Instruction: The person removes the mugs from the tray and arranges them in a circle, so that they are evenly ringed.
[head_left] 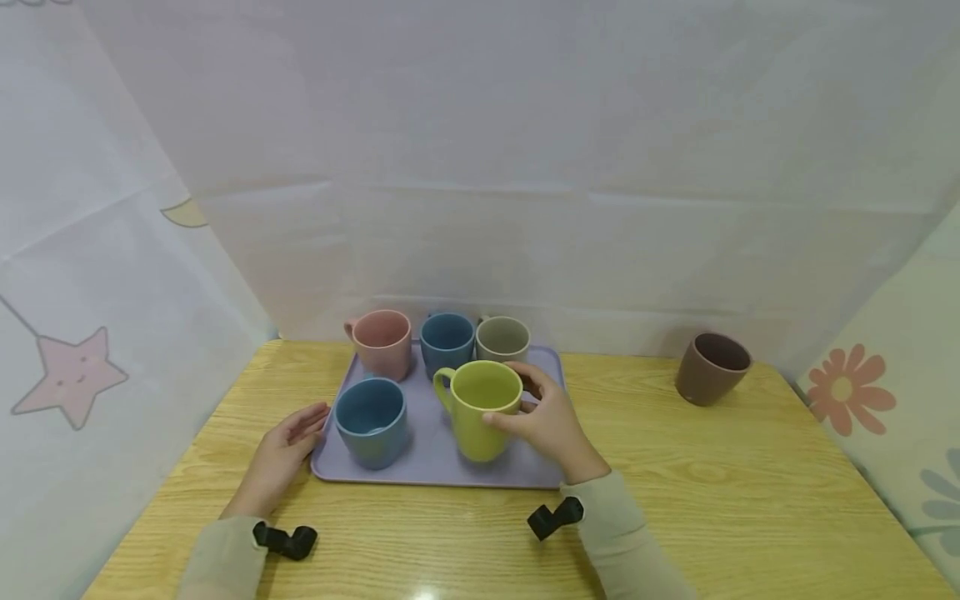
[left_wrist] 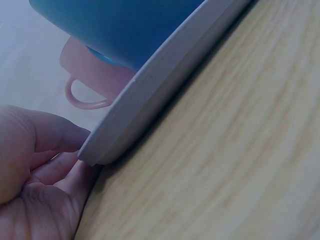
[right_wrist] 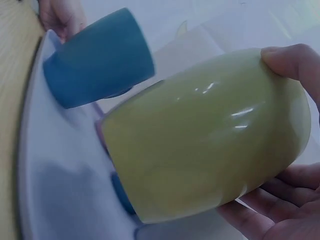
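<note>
My right hand grips a yellow-green mug near its rim, thumb on the near side and fingers round the right. The mug's handle points left, and in the right wrist view its base stands off the lilac tray. My left hand rests at the tray's left edge, its fingertips touching the rim in the left wrist view. Just inside that edge stands a blue mug. Along the tray's back are a pink mug, another blue mug and a grey mug, partly hidden by the yellow-green one.
A brown cup leans to one side at the back right of the wooden table. White cloth hangs behind the table, with printed cloth at both sides.
</note>
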